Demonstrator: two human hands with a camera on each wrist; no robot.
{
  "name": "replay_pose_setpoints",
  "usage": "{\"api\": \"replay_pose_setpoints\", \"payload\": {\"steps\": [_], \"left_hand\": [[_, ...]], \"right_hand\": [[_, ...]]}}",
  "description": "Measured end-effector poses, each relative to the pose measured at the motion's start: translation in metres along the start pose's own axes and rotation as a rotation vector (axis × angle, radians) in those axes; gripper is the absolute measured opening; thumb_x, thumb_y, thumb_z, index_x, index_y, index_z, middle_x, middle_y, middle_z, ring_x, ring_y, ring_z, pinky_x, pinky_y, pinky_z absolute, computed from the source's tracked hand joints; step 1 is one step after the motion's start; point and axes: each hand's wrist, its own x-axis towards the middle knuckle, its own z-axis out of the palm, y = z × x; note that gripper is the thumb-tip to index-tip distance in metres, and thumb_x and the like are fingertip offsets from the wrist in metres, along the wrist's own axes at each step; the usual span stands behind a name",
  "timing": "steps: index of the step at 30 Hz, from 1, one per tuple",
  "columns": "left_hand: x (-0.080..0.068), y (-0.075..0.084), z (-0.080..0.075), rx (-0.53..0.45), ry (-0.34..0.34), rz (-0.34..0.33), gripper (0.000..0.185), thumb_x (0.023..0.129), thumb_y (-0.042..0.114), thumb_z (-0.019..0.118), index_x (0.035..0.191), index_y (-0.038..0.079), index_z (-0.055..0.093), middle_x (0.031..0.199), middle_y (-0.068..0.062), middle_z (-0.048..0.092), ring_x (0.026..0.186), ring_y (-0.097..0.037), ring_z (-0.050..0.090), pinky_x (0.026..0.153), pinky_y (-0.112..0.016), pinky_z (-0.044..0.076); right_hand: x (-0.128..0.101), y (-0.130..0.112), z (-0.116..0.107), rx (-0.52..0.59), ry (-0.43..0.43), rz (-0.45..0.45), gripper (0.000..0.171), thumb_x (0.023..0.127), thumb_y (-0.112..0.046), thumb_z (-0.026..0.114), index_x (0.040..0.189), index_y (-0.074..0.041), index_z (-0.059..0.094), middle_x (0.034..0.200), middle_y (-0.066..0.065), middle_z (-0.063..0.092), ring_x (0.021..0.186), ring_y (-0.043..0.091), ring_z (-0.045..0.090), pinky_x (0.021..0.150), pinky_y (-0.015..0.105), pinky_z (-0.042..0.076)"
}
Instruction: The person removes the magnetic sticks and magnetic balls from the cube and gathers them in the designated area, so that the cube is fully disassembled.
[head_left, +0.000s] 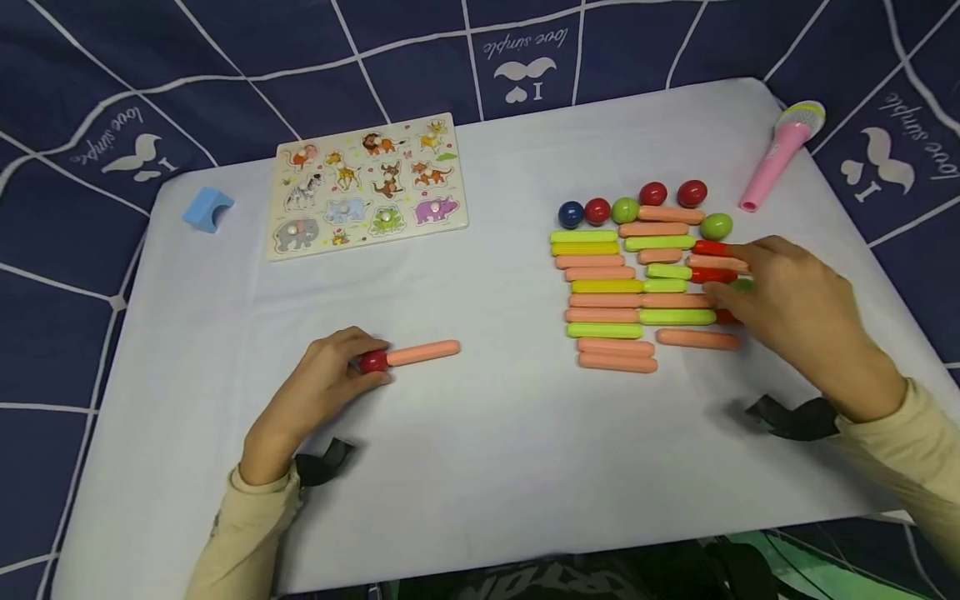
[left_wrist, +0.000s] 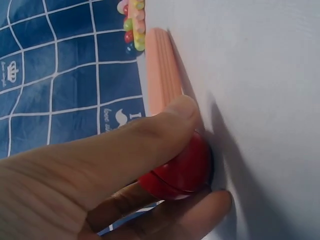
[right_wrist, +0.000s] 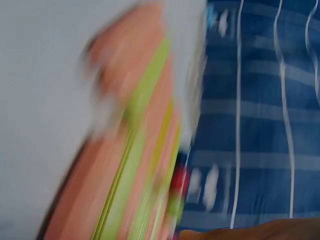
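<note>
The left hand (head_left: 318,392) hides part of a red ball (head_left: 372,362), which it pinches between thumb and fingers against the white table (head_left: 480,450); the ball touches the end of a salmon stick (head_left: 423,352) lying just to its right. The left wrist view shows the thumb (left_wrist: 165,125) pressed over the ball (left_wrist: 182,167) and the stick (left_wrist: 162,70) running away from it. Far left sits a blue block (head_left: 207,208), and beyond the left hand an animal peg puzzle (head_left: 367,187). To the right lies a pile of sticks (head_left: 622,292) in salmon, green and yellow, with a row of balls (head_left: 637,204) behind it. The right hand (head_left: 787,304) covers the pile's right edge, fingertips on red and salmon pieces there; whether it grips one cannot be told. The right wrist view is too blurred to help. A pink toy microphone (head_left: 780,154) lies at far right
</note>
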Motion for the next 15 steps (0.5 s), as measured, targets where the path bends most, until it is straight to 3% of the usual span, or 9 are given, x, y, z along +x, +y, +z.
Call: {"api": "replay_pose_setpoints", "payload": {"steps": [3, 7, 11, 15], "left_hand": [[0.001, 0.001, 0.001, -0.007, 0.002, 0.025, 0.037, 0.078, 0.004, 0.083, 0.112, -0.003, 0.071, 0.095, -0.004, 0.068, 0.077, -0.015, 0.056, 0.065, -0.027, 0.05], [0.002, 0.002, 0.003, 0.009, -0.002, 0.05, 0.038, 0.078, 0.005, 0.083, 0.113, -0.003, 0.071, 0.096, -0.005, 0.068, 0.079, -0.015, 0.057, 0.067, -0.031, 0.051], [0.002, 0.003, 0.004, 0.02, -0.003, 0.051, 0.038, 0.078, 0.006, 0.083, 0.112, -0.003, 0.071, 0.097, -0.005, 0.068, 0.079, -0.015, 0.057, 0.068, -0.034, 0.051], [0.002, 0.003, 0.002, 0.02, 0.004, 0.065, 0.038, 0.077, 0.007, 0.084, 0.112, -0.003, 0.072, 0.097, -0.005, 0.068, 0.078, -0.015, 0.057, 0.067, -0.033, 0.052]], "right_hand": [[0.005, -0.05, 0.009, 0.063, -0.028, -0.188, 0.051, 0.086, -0.02, 0.077, 0.127, 0.005, 0.061, 0.122, 0.025, 0.06, 0.109, 0.039, 0.056, 0.081, 0.057, 0.053], [0.015, -0.124, 0.032, 0.084, -0.214, -0.358, 0.052, 0.087, -0.021, 0.076, 0.131, 0.0, 0.06, 0.128, 0.017, 0.06, 0.119, 0.032, 0.055, 0.095, 0.048, 0.051], [0.021, -0.187, 0.061, 0.039, -0.329, -0.55, 0.049, 0.088, -0.02, 0.076, 0.13, 0.0, 0.061, 0.122, 0.014, 0.063, 0.108, 0.026, 0.061, 0.091, 0.039, 0.054], [0.021, -0.226, 0.085, -0.012, -0.304, -0.715, 0.037, 0.088, -0.015, 0.074, 0.122, -0.002, 0.065, 0.108, 0.009, 0.066, 0.092, 0.021, 0.063, 0.08, 0.032, 0.056]]}}
